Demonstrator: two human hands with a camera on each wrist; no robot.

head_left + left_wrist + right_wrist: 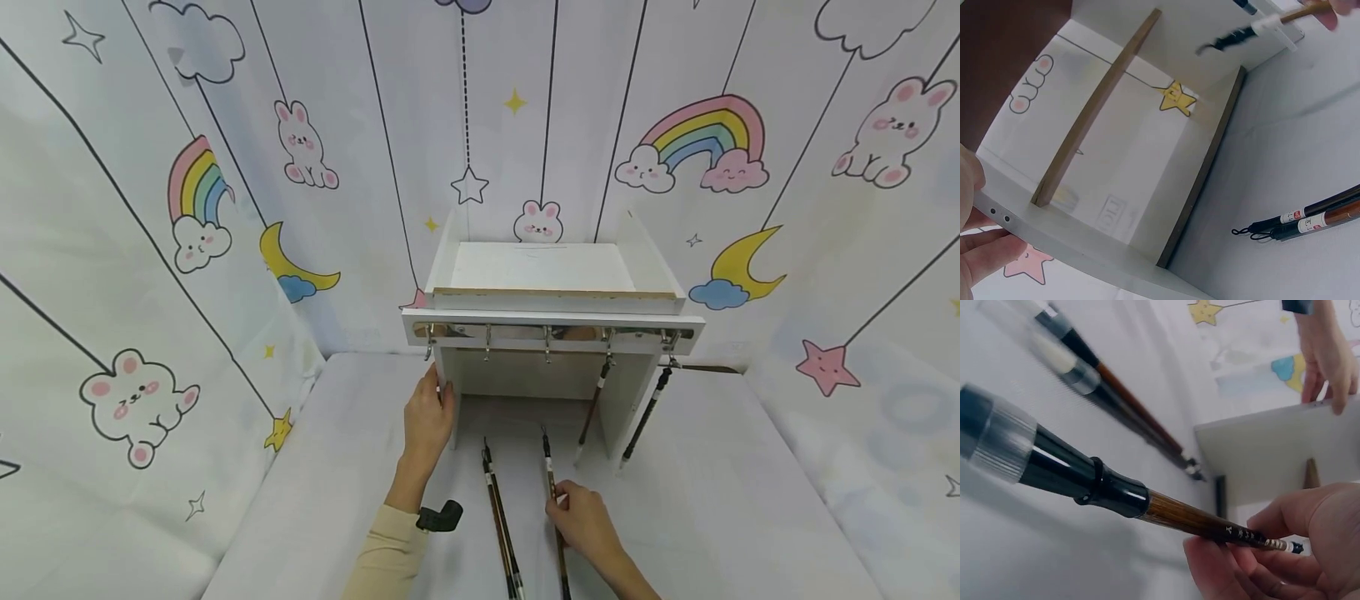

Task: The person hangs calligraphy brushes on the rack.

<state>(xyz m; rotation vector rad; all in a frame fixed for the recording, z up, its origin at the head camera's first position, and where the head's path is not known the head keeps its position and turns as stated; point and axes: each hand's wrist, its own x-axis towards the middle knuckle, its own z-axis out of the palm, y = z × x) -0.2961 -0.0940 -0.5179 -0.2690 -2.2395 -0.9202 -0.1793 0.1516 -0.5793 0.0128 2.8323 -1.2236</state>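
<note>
"Brown-handled calligraphy brush with black ends (551,479): where is it?"

"Between the right hand's (591,518) thumb and fingers, which pinch its shaft. Its dark little loop (543,429) points to twelve o'clock, toward the white box-shaped stand with a shiny hook rail (525,318)."

"And the left hand (427,417)?"

"Well apart from the right, at ten o'clock from the brush, clasping the stand's side panel."

"How might the person do this step well?"

"It looks like bringing the loop to a hook. One bare silver metal hook (548,346) hangs at twelve o'clock; the reddish-brown hanging brush (595,402) and the black hanging brush (646,417) are near one o'clock. The loop should lead, opened toward the hook tip, while the left hand braces the panel. The pinch should loosen only once the loop bears the weight."

"Anything to avoid?"

"Brushing the pair of slim dark-and-brown brushes (498,517) lying at nine o'clock."
</note>
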